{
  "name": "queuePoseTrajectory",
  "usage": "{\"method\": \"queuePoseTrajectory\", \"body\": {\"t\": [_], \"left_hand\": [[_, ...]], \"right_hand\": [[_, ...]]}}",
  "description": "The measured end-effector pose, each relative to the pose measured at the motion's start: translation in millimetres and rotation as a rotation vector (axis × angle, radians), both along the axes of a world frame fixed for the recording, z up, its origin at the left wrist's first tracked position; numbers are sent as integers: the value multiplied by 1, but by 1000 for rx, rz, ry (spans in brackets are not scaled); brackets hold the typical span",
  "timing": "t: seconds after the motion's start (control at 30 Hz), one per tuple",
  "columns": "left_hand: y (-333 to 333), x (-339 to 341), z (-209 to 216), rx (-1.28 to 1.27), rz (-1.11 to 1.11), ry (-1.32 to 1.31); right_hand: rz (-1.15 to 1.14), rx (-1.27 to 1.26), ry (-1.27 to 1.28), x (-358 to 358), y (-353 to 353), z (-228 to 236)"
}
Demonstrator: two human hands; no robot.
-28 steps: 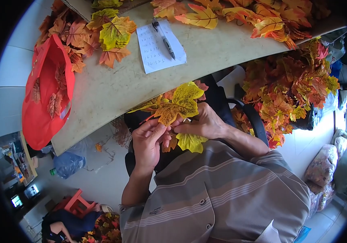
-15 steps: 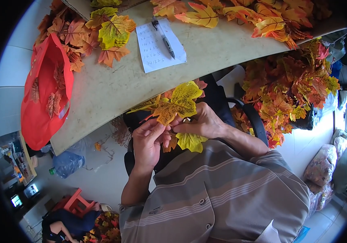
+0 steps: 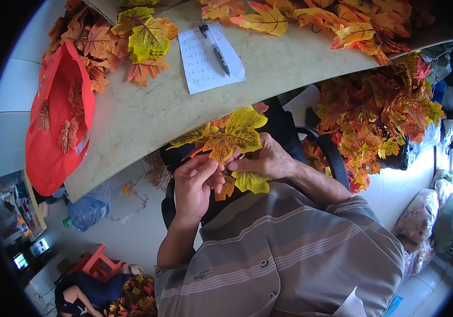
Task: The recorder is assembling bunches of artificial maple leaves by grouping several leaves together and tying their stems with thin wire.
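Just below the table's edge, both my hands work on a spray of artificial maple leaves [image 3: 242, 128] in yellow, orange and rust. My left hand [image 3: 192, 185] is closed, thumb and fingers pinching the spray under an orange-yellow leaf. On the other side my right hand [image 3: 273, 159] is closed too, thumb against the bent fingers at the stems. A bright yellow leaf [image 3: 251, 183] hangs below my right thumb, beside a smaller orange leaf [image 3: 225, 188]. My fingers hide the point where the stems meet.
On the pale table [image 3: 126, 121] lie a handwritten paper [image 3: 195, 68], a pen [image 3: 217, 52], leaf piles [image 3: 356, 26] and a red fabric bag [image 3: 52, 153]. A leaf heap [image 3: 380, 111] stands right, by a black chair armrest [image 3: 332, 153]. Another person [image 3: 86, 293] sits lower left near a red stool [image 3: 99, 264].
The spray has shifted slightly right in my fingers. The lower yellow leaf has risen a little and tucked nearer my right thumb; both hands stay nearly in place.
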State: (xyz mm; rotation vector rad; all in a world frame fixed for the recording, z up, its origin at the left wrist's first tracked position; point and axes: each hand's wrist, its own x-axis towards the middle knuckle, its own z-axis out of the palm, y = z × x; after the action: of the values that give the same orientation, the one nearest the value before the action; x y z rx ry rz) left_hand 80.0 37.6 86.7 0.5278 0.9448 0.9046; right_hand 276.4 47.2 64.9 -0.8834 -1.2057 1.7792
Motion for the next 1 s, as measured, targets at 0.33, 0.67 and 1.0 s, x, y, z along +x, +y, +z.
{"method": "queuePoseTrajectory", "body": {"t": [0.33, 0.67, 1.0], "left_hand": [[2, 2, 0, -46, 9, -44], [3, 3, 1, -35, -22, -3], [5, 4, -1, -81, -66, -31]], "right_hand": [[93, -29, 74, 1, 2, -8], [87, -55, 59, 3, 3, -3], [82, -105, 71, 3, 4, -7]]}}
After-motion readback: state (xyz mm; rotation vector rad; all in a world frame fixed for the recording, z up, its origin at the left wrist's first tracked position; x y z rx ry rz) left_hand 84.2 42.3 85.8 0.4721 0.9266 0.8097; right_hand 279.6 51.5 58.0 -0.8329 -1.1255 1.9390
